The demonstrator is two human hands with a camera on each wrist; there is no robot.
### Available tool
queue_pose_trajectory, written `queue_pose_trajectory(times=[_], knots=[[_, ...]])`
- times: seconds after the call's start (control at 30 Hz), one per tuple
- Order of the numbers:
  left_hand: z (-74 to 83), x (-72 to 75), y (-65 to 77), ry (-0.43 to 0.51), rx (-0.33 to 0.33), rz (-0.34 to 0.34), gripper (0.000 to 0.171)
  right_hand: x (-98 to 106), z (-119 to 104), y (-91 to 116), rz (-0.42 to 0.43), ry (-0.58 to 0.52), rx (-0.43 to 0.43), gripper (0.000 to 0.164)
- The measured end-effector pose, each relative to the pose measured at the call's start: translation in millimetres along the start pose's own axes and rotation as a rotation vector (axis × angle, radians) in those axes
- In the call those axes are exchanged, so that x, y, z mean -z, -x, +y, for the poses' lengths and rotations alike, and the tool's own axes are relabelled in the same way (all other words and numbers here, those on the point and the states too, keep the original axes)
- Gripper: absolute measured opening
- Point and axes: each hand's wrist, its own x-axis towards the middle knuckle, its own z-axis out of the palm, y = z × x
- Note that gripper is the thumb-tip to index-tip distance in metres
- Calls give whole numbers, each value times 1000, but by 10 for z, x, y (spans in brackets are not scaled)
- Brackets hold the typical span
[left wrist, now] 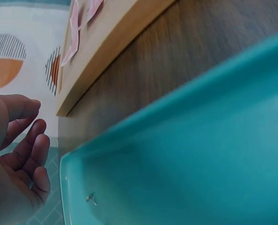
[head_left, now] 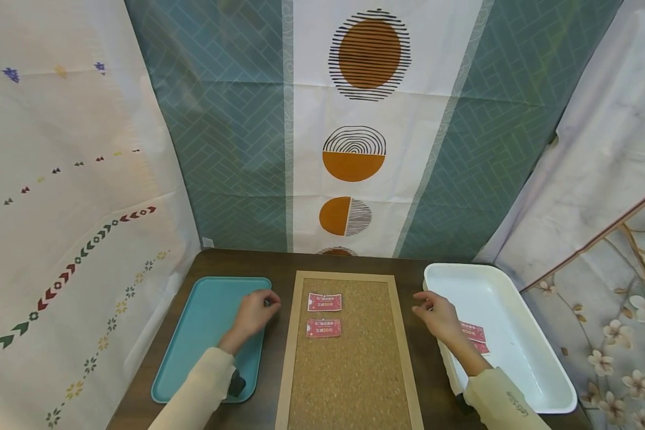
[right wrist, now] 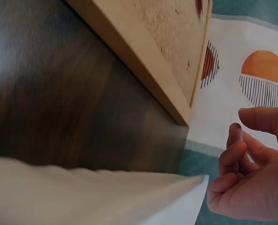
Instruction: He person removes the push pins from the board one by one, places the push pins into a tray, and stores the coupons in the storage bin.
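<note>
My left hand (head_left: 255, 312) hovers above the right rim of the teal tray (head_left: 208, 340), its fingers loosely bent and nothing visible between them. A small clear pin (left wrist: 91, 199) lies in that tray. Over the left rim of the white tray (head_left: 521, 352) is my right hand (head_left: 437, 316), fingers also loosely bent around nothing. Between the hands lies a wood-framed cork board (head_left: 362, 364). Near its upper left, an upper red coupon (head_left: 325, 302) and a lower red coupon (head_left: 324, 328) sit one above the other. Red coupons (head_left: 473, 330) overlap in the white tray, partly behind my right forearm.
The dark wooden table (head_left: 271, 346) carries both trays and the board. A teal and white patterned cloth (head_left: 236, 149) hangs behind the table. White printed drapes flank the left and right sides.
</note>
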Motion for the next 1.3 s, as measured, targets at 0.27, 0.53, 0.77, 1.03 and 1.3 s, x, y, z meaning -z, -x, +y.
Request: queue_pose_trajectory(times=[0.27, 0.53, 0.77, 1.03, 1.3], knots=[[101, -53, -27, -1, 13, 3, 6, -229, -82, 32, -35, -54, 5, 30], [210, -82, -64, 15, -1, -3, 6, -409, -126, 57, -41, -77, -7, 30], [266, -162, -81, 25, -40, -8, 5, -543, -211, 87, -35, -76, 22, 30], [368, -220, -62, 45, -19, -58, 5, -744, -267, 103, -61, -161, -10, 30], [415, -308, -81, 36, -75, -77, 7, -926, -333, 124, -90, -213, -5, 29]])
